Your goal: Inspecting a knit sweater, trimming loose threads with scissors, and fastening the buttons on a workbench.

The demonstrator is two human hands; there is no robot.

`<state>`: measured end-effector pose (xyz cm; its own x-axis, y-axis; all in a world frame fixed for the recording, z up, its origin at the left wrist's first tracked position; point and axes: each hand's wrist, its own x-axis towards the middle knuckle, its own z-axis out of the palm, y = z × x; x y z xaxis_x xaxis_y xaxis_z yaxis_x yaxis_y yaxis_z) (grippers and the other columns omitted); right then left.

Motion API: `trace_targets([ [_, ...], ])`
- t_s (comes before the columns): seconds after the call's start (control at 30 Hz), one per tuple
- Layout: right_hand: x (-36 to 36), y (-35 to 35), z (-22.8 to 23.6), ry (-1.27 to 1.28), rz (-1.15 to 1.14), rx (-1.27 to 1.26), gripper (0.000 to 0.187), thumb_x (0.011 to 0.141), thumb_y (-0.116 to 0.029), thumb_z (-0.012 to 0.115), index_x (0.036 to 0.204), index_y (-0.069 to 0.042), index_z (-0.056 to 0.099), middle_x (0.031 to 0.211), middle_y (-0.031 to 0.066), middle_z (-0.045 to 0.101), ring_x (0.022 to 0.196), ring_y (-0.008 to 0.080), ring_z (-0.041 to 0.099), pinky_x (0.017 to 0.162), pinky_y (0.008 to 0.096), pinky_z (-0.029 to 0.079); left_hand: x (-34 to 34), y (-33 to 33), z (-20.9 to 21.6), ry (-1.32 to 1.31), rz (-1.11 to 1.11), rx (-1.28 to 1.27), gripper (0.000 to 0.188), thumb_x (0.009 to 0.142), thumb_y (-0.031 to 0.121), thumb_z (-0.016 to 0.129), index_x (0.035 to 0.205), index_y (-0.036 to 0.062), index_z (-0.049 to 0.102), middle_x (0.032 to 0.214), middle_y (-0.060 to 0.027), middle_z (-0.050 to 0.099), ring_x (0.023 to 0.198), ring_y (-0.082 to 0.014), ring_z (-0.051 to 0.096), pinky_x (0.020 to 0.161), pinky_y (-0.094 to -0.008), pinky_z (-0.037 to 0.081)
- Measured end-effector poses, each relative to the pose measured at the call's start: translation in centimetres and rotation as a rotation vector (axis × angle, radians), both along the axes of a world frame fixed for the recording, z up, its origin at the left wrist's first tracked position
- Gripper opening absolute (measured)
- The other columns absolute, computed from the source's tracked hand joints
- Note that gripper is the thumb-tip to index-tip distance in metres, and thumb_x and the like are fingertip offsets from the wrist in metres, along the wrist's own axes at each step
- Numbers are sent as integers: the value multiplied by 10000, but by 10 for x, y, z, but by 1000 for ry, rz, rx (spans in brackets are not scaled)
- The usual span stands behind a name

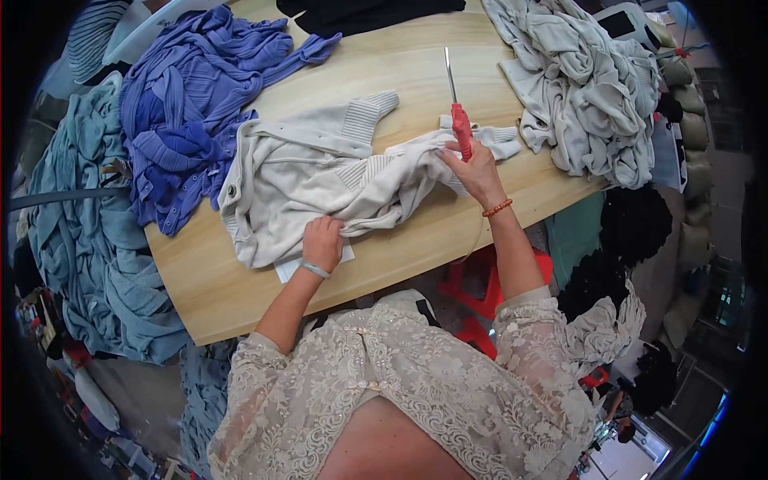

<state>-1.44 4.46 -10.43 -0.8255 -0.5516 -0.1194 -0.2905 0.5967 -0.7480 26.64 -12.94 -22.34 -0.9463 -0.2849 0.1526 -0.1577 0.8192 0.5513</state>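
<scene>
A cream knitted cardigan (296, 176) with ribbed edges and buttons lies spread and crumpled across the wooden table. My left hand (322, 242) rests on its near edge, fingers bent and closed on the cloth. Held in my right hand (478, 172) is a red-handled tool (460, 124) with a long thin metal shaft pointing away from me; its exact kind is unclear. The fingers of that hand also touch the cardigan's right part. A piece of white paper (346, 254) shows partly from under the cardigan, beside my left hand.
Purple knitwear (192, 96) is heaped at the table's left, with blue-green garments (104, 240) beyond its edge. Cream garments (584, 88) pile up at the right, and a black cloth (368, 14) lies at the far edge. Red stools (480, 280) stand below the near edge.
</scene>
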Motion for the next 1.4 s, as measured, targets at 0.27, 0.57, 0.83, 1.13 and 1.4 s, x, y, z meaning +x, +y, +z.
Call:
trace_targets([
  [0.27, 120, -15, -7, 100, 506, 8, 518, 668, -247, 775, 1050, -29, 501, 939, 186, 596, 913, 373, 587, 772, 417, 484, 16, -60, 136, -62, 31, 1383, 139, 823, 36, 452, 923, 18, 547, 810, 48, 530, 701, -23, 457, 603, -177, 363],
  [0.57, 100, -32, -27, -150, 503, 63, 256, 752, -235, 604, 916, -38, 586, 759, 216, 604, 736, 383, 597, 674, 423, 470, 68, -115, 70, 17, 495, 6, 219, 796, 78, 573, 1014, 62, 583, 951, -150, 601, 854, -321, 573, 778, -404, 447],
  [0.83, 71, -76, -25, -177, 361, 38, 319, 775, -265, 623, 854, 37, 560, 666, 183, 574, 623, 326, 549, 628, 392, 441, 89, -38, 35, 4, -216, -278, 421, 763, 122, 595, 1180, 129, 541, 1235, -130, 505, 1163, -284, 467, 932, -418, 366],
  [1.13, 140, -57, -21, 201, 119, 16, 337, 761, -205, 707, 994, -25, 545, 866, 218, 629, 822, 412, 601, 696, 450, 477, 88, -65, 1, -118, -355, -519, 450, 823, 123, 480, 1272, 103, 459, 1283, -169, 467, 1205, -316, 436, 1008, -446, 328],
  [1.4, 244, -47, -13, 87, 283, -109, 404, 679, -175, 752, 1004, -59, 542, 852, 158, 587, 802, 384, 581, 688, 446, 468, 67, -53, 79, 67, -194, 55, 489, 687, 57, 664, 1157, 43, 530, 880, -133, 597, 839, -312, 583, 748, -359, 459],
])
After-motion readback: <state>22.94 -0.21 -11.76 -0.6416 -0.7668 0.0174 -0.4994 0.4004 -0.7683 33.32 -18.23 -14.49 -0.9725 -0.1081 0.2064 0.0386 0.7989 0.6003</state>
